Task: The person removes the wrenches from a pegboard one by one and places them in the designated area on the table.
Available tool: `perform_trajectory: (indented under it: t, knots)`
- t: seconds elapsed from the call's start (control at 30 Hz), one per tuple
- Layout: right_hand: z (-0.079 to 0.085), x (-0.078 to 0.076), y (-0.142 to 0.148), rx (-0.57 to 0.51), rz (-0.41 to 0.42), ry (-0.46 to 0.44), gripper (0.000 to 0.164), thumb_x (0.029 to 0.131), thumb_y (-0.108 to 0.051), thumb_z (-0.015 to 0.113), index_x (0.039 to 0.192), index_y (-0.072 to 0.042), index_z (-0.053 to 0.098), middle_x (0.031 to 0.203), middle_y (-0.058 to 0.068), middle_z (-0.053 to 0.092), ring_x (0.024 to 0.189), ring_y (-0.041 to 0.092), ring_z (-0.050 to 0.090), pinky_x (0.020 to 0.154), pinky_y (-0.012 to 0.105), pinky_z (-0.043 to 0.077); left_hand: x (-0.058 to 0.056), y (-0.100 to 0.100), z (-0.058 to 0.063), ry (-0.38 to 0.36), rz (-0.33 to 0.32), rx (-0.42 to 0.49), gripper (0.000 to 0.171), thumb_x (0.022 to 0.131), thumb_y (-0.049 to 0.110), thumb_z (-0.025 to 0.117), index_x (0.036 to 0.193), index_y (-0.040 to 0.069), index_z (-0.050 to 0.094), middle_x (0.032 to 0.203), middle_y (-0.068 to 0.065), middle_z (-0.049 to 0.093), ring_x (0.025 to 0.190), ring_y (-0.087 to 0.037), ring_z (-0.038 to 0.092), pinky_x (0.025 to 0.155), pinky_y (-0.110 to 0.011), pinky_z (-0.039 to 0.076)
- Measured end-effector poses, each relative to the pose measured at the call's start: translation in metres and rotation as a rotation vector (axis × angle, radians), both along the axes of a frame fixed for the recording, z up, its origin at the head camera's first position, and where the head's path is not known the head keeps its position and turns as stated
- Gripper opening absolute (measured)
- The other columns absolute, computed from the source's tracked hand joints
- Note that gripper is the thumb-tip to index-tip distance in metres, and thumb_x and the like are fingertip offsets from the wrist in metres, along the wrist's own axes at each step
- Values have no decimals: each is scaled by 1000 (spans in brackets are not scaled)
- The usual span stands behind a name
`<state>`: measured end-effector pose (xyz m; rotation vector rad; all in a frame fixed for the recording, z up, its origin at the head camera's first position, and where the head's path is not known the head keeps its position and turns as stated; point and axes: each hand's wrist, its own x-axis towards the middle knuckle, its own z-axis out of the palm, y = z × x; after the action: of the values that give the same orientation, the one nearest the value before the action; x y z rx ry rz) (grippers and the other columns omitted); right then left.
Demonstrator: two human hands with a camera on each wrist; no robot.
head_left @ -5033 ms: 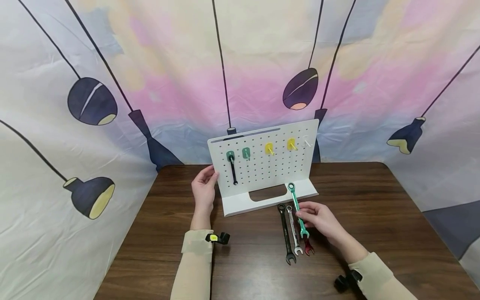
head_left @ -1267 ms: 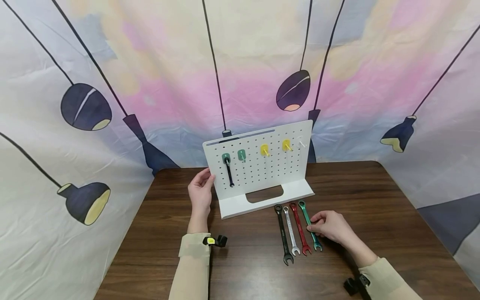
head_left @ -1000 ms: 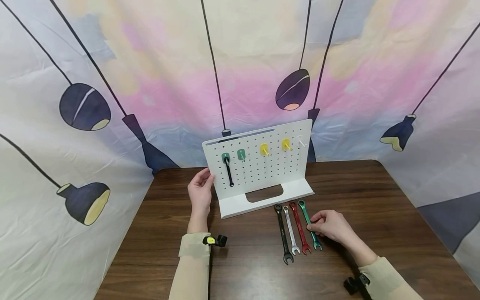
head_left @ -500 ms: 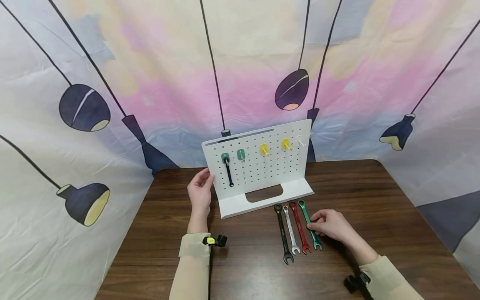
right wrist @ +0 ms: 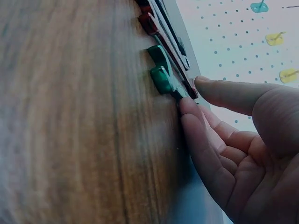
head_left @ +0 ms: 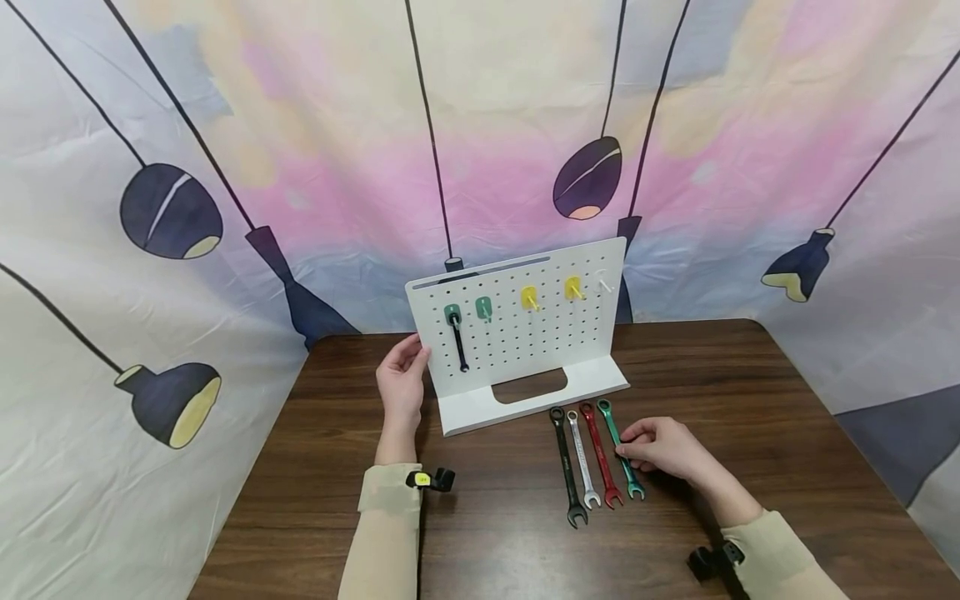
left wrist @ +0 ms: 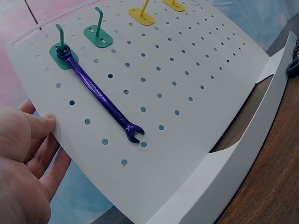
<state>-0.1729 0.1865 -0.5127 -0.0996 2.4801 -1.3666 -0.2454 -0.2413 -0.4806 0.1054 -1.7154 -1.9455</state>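
At the left edge of a white pegboard [head_left: 525,342], my left hand [head_left: 401,383] grips the board with the thumb in front and the fingers behind. A dark purple wrench [left wrist: 98,95] hangs from the leftmost green hook [left wrist: 60,39]. My right hand [head_left: 663,450] pinches the green wrench [head_left: 632,483] at mid-shaft, while that wrench lies on the table. To its left lie a red wrench [head_left: 600,454], a silver wrench [head_left: 582,458] and a black wrench [head_left: 567,467], side by side. In the right wrist view, the fingers hide part of the green wrench's shaft.
Along the pegboard's upper part sit a second green hook [head_left: 483,307], two yellow hooks [head_left: 529,297] and a clear hook [head_left: 602,282]. The board stands near the back of the brown wooden table [head_left: 480,533]. A lamp-patterned cloth [head_left: 510,108] hangs behind.
Five seconds ago my right hand held the green wrench raised over the red one; now it lies flat to the right of it. Over the last second both hands have stayed put.
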Motion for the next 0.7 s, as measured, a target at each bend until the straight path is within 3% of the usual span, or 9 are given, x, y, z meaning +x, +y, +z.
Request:
perform_trajectory:
  t: [0.7]
  knots:
    - [11, -14, -6, -87, 8, 4, 37, 96, -19, 83, 121, 7, 71, 98, 10, 78, 87, 23, 75, 77, 39, 64, -2, -1, 1, -9, -7, 29, 27, 97, 2, 79, 123, 0, 78, 100, -1, 75, 89, -13, 67, 77, -22, 56]
